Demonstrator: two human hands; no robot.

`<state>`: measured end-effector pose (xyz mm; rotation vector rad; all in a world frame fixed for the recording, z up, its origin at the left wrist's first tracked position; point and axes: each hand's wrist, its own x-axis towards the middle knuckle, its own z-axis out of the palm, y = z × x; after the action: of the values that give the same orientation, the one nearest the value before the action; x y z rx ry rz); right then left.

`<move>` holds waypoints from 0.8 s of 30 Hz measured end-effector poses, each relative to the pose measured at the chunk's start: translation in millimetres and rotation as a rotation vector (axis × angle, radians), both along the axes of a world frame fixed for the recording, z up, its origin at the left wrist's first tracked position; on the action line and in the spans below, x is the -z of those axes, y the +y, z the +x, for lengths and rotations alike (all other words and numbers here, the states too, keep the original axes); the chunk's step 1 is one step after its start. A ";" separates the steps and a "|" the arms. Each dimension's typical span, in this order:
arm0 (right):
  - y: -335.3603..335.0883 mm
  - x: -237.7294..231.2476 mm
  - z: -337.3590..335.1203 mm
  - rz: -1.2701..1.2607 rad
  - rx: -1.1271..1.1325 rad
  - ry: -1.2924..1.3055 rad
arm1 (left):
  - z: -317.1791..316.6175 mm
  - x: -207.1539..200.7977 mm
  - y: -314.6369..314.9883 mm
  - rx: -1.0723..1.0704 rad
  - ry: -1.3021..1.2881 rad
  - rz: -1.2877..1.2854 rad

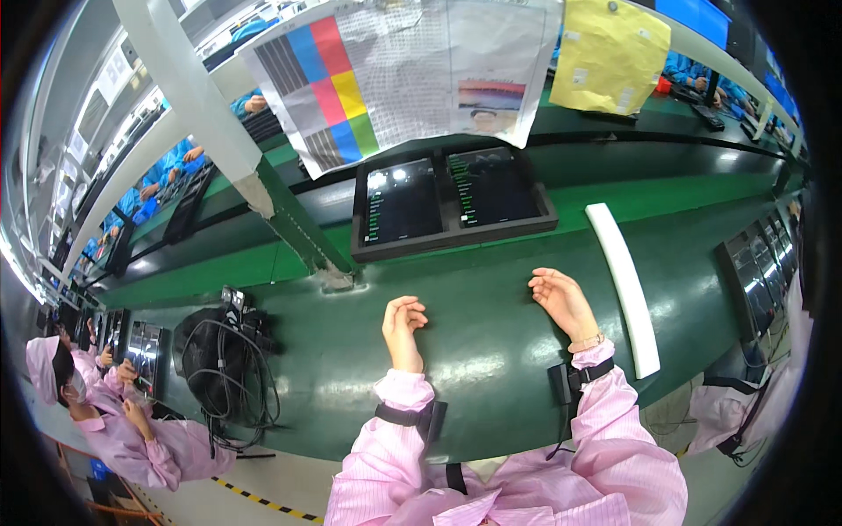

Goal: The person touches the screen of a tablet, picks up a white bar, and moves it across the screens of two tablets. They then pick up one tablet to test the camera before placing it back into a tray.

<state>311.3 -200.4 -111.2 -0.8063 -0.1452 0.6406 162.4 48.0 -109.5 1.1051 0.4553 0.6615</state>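
Note:
Both my hands hover over the green tabletop (474, 386) with nothing visible in them. My left hand (403, 331) is loosely curled, its fingers half bent and not closed on anything. Across from it, my right hand (563, 305) is also half bent, with the fingers somewhat apart and a band at the wrist. Beyond both hands lies a black tray (456, 237) holding two tablets side by side, the left tablet (403, 203) and the right tablet (495, 186), with dark screens showing small coloured text. A long white strip (624, 285) rests to the right of my right hand.
On the left sits a black mesh bundle (206, 351) with tangled cables. A metal post (289, 223) rises behind it. Printed sheets (412, 79) and a yellow paper (610, 57) hang above the tray. A co-worker (114, 421) sits at left; more devices (754, 272) stand at right.

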 end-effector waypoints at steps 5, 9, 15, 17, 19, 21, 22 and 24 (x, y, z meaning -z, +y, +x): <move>1.4 0.7 0.7 -0.031 0.023 -0.022 | 4.2 4.0 -4.4 0.060 0.050 0.148; -0.1 -2.1 -1.6 -0.060 0.031 -0.030 | 1.5 9.1 -5.1 0.057 0.045 0.122; 0.7 -1.0 -2.9 -0.062 0.024 -0.027 | -1.0 8.7 -7.3 0.082 0.057 0.121; 0.2 -0.9 -2.9 -0.064 0.023 -0.025 | -1.4 8.6 -6.6 0.090 0.071 0.134; -0.1 -1.2 -3.1 -0.066 0.026 -0.029 | -0.8 8.1 -6.6 0.089 0.066 0.125; 0.3 -1.7 -2.9 -0.068 0.023 -0.032 | -0.9 8.1 -5.8 0.088 0.061 0.118; 0.3 -1.9 -2.5 -0.068 0.023 -0.035 | -0.5 8.8 -5.0 0.091 0.061 0.112; 2.0 -4.3 -4.0 -0.082 0.024 -0.034 | -0.7 8.8 -4.1 0.095 0.061 0.104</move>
<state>307.3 -198.3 -106.9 -0.8970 -0.1406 0.6135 161.7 43.8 -118.3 1.2402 0.4213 0.5746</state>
